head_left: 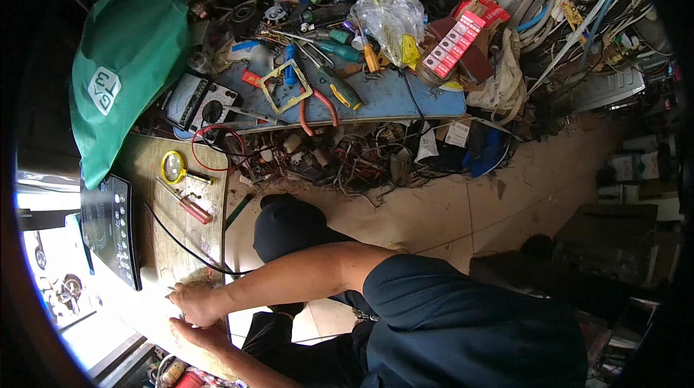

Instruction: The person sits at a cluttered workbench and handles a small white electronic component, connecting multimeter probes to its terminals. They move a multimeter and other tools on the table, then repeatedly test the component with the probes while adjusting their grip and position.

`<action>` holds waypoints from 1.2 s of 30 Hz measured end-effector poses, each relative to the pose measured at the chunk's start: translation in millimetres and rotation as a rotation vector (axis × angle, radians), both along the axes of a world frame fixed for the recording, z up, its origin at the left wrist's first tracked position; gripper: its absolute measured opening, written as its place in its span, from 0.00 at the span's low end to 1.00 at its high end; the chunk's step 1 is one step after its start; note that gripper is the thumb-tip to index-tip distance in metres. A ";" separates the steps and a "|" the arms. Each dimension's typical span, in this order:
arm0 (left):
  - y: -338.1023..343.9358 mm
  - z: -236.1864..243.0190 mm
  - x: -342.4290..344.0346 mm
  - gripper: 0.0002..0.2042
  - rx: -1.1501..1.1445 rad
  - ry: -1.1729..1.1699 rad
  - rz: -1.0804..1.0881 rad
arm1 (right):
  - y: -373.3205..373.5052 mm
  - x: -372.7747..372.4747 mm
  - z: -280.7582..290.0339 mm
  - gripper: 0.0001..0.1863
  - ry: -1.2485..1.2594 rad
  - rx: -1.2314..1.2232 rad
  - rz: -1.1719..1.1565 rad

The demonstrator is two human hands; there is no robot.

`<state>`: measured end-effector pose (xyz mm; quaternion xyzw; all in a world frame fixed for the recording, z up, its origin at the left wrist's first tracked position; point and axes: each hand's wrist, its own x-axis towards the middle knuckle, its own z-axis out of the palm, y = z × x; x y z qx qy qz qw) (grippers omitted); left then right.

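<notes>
Over the bright end of a wooden board point(163, 171), my right hand point(194, 303) has curled fingers closed on something small that glare hides. Just below it, my left hand point(189, 332) is also closed, on something I cannot make out. A black cable point(181, 240) runs beside them. Farther up the board lie a red-handled screwdriver point(194, 207) and a yellow-rimmed magnifier point(173, 167). Along the board's left stands a black glass panel with buttons point(108, 229), its lower part beside my hands.
A green bag point(123, 41) hangs at upper left. A cluttered blue bench point(426, 102) holds pliers, screwdrivers, a meter point(210, 106) and parts. Tangled wires point(340, 157) lie beneath it, cables point(578, 12) pile at upper right, and boxes point(625, 167) stack at right.
</notes>
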<state>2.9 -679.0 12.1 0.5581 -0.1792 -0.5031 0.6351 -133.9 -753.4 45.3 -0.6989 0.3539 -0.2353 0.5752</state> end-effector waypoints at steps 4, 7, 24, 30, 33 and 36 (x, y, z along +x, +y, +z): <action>-0.4 -3.8 0.9 0.31 -0.025 -0.035 -0.036 | -2.5 4.2 -5.0 0.25 0.024 -0.011 0.031; -6.0 16.8 -24.6 0.32 0.059 0.118 0.030 | -3.2 5.4 -8.8 0.26 0.040 -0.026 0.043; -2.5 14.0 -15.9 0.38 0.011 -0.032 0.044 | -2.3 -1.4 5.8 0.24 0.115 -0.096 0.055; -7.7 31.6 -42.3 0.37 -0.003 -0.064 0.057 | -2.9 -10.1 12.2 0.24 0.106 -0.089 0.038; -3.8 29.3 -38.6 0.37 -0.010 -0.065 0.070 | -0.3 -8.3 14.8 0.24 0.119 -0.062 0.052; -4.1 30.3 -39.9 0.37 -0.023 -0.013 0.056 | 0.3 -1.2 8.2 0.24 0.088 -0.061 0.010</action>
